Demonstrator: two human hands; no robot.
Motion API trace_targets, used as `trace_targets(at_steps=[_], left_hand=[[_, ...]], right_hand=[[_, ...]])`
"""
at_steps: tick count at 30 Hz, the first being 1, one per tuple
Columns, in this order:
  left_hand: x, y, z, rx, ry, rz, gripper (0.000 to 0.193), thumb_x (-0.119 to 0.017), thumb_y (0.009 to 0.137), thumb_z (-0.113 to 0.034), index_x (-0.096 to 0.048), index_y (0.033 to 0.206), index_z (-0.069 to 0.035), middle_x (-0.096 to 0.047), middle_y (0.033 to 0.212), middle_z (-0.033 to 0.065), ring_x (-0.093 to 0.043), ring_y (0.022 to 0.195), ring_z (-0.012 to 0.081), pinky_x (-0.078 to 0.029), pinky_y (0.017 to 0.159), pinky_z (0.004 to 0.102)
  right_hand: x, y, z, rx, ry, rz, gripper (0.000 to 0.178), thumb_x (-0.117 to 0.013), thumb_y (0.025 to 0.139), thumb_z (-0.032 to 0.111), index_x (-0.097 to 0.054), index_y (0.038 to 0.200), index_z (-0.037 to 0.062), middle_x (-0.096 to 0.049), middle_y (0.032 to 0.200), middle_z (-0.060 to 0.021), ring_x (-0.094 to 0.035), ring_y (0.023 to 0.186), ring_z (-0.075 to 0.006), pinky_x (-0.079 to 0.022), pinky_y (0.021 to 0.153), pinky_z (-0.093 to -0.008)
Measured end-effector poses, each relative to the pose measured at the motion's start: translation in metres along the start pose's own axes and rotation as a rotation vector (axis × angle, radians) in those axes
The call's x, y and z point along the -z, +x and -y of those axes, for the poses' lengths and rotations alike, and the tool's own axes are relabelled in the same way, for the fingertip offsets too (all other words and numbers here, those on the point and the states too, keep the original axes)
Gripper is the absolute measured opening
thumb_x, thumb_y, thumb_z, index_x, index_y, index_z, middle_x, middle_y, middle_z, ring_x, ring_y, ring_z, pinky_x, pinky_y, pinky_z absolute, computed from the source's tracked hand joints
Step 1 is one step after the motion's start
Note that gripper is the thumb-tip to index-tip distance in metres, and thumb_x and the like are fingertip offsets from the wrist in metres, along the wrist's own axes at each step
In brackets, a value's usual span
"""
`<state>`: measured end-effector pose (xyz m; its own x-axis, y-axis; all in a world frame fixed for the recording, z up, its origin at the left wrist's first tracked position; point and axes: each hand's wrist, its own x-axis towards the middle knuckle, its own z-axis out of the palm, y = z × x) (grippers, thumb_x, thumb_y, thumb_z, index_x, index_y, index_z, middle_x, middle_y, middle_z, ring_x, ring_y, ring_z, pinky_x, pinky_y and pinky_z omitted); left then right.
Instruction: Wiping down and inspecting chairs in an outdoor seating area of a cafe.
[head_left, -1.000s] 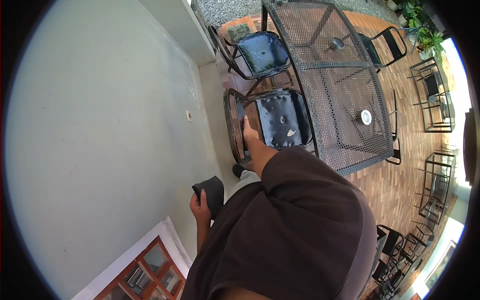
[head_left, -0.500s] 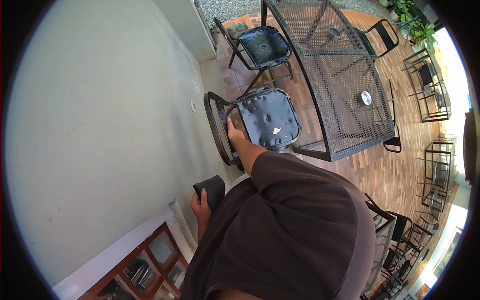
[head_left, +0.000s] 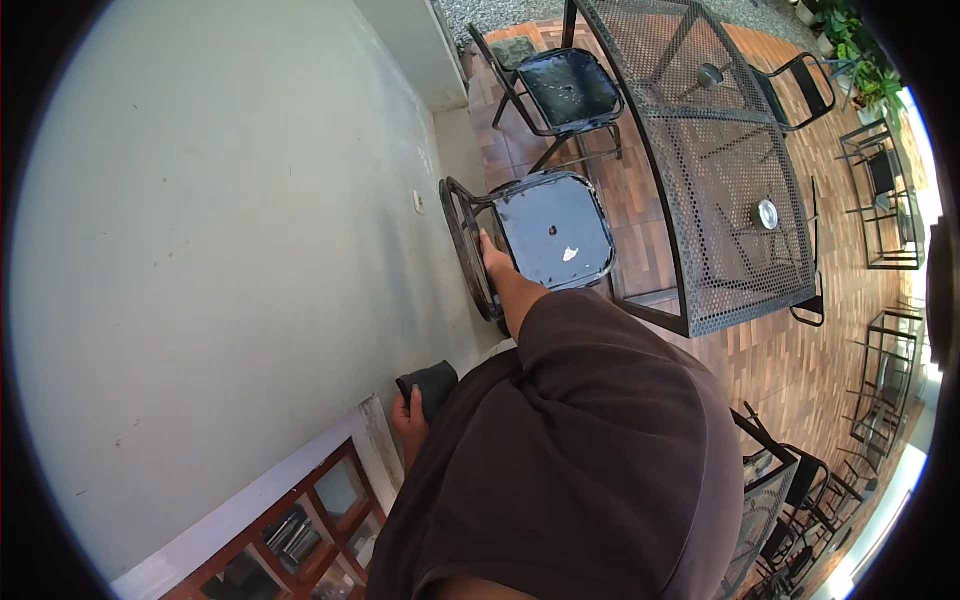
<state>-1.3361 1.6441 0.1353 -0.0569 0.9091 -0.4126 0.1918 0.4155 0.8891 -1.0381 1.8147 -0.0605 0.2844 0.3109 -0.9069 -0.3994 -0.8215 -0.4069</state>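
Observation:
My right hand reaches out to the black metal folding chair near the wall, its fingers closed around the inner part of the backrest. The chair's seat has a small hole in its middle and a pale chipped patch. Low at the left, close to my body, my left hand grips a dark grey folded cloth, thumb on the near face. Part of the cloth is hidden behind my shirt. Just beyond the gripped chair stands a second black folding chair, touched by neither hand.
A long perforated metal table stands right of the chairs, bearing a round metal ashtray and another small metal piece. The pale wall runs along the left, above a wood-framed window. More chairs and tables stand at right.
The view has shifted, so most things sit further right. The held chair has moved slightly away from the table, and its seat now reflects paler light. Both hands keep their holds.

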Motion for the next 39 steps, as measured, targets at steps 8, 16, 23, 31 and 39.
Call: trace_targets(at_steps=[8, 16, 23, 31, 39], left_hand=[[-0.017, 0.016, -0.010, 0.008, -0.009, 0.051, 0.029, -0.062, 0.102, -0.027, -0.068, 0.108, 0.001, -0.070, 0.096, 0.0030, -0.061, 0.084, 0.0084, -0.049, 0.076, 0.0258], [-0.017, 0.027, -0.005, 0.011, -0.012, 0.057, 0.027, -0.063, 0.102, -0.025, -0.068, 0.109, 0.001, -0.070, 0.095, 0.0016, -0.061, 0.083, 0.0070, -0.049, 0.075, 0.0243], [-0.016, 0.022, -0.016, 0.058, 0.031, 0.018, 0.023, -0.063, 0.102, -0.023, -0.067, 0.103, -0.001, -0.069, 0.091, 0.0001, -0.059, 0.079, 0.0057, -0.048, 0.072, 0.0232], [-0.005, 0.005, -0.011, 0.106, 0.122, -0.010, 0.022, -0.064, 0.102, -0.023, -0.067, 0.104, -0.001, -0.067, 0.090, -0.0003, -0.058, 0.080, 0.0052, -0.047, 0.072, 0.0232], [0.002, 0.000, -0.008, 0.125, 0.181, -0.004, 0.021, -0.064, 0.101, -0.021, -0.066, 0.105, 0.000, -0.067, 0.090, 0.0000, -0.058, 0.082, 0.0060, -0.047, 0.074, 0.0232]], right_hand=[[0.001, 0.049, 0.000, -0.021, -0.036, -0.040, 0.124, -0.045, 0.075, 0.092, -0.048, 0.140, -0.0137, -0.047, 0.149, -0.0265, -0.046, 0.139, -0.0365, -0.036, 0.114, -0.0423], [0.000, 0.063, 0.002, -0.006, -0.047, -0.042, 0.121, -0.041, 0.076, 0.093, -0.052, 0.139, -0.0088, -0.048, 0.148, -0.0274, -0.044, 0.141, -0.0360, -0.034, 0.114, -0.0416], [-0.021, 0.076, 0.008, -0.060, -0.020, -0.051, 0.117, -0.042, 0.078, 0.090, -0.054, 0.137, -0.0102, -0.051, 0.145, -0.0275, -0.048, 0.137, -0.0384, -0.037, 0.111, -0.0442], [-0.056, 0.095, -0.017, -0.117, 0.014, -0.103, 0.103, -0.043, 0.087, 0.079, -0.054, 0.135, -0.0121, -0.052, 0.144, -0.0283, -0.049, 0.134, -0.0414, -0.039, 0.109, -0.0468], [-0.060, 0.103, -0.034, -0.069, -0.015, -0.128, 0.100, -0.044, 0.089, 0.077, -0.056, 0.133, -0.0120, -0.056, 0.138, -0.0300, -0.052, 0.131, -0.0430, -0.039, 0.109, -0.0476]])
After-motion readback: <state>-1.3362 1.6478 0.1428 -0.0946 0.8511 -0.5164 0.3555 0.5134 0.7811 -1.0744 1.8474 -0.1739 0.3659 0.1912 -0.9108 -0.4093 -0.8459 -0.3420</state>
